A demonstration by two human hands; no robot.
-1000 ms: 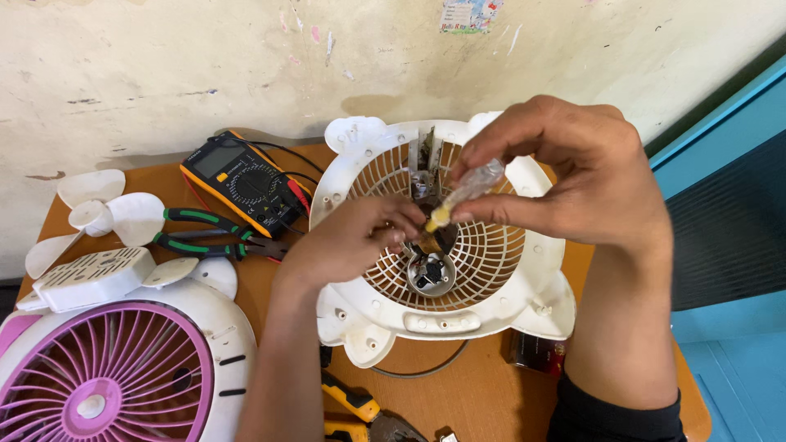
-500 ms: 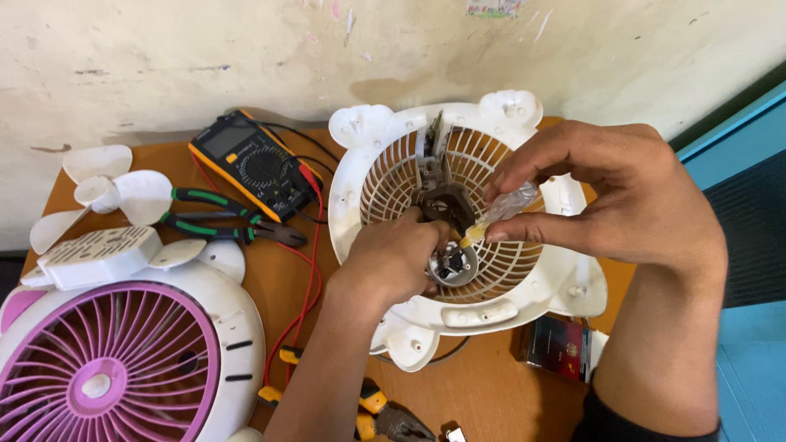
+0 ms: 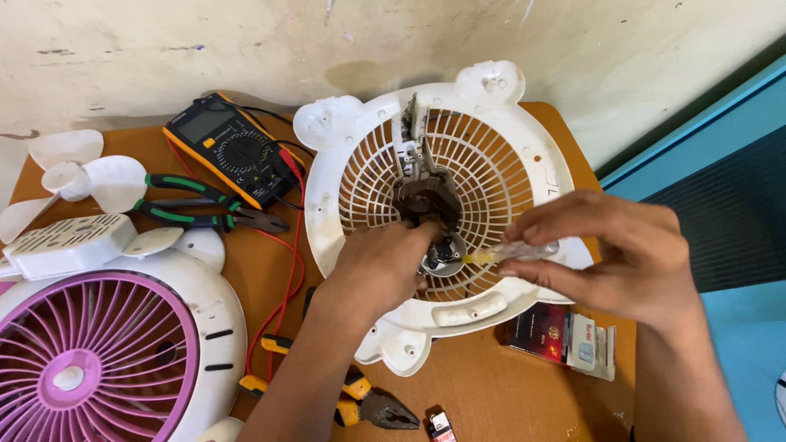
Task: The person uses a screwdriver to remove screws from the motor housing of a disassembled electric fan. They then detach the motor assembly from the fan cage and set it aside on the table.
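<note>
A white round fan grille housing [image 3: 524, 155] lies flat on the wooden table [image 3: 483, 385]. At its centre sits a small dark motor [image 3: 427, 200] with a round metal part [image 3: 444, 250] below it. My left hand [image 3: 378, 266] rests on the grille, fingers pinching the motor by that metal part. My right hand [image 3: 618, 258] holds a clear-handled screwdriver [image 3: 512, 253] with a yellow core, tip pointing left at the metal part.
A yellow multimeter [image 3: 225, 147] with red and black leads lies at the back left, with green-handled pliers [image 3: 201, 209] beside it. White fan blades [image 3: 82, 176] and a white and purple fan body [image 3: 106, 344] are left. Yellow-handled pliers [image 3: 360, 401] and small boxes [image 3: 565, 336] lie near the front.
My right hand has lowered and swung to the right, laying the screwdriver nearly level toward the motor's metal part. The view has shifted so the grille sits more central.
</note>
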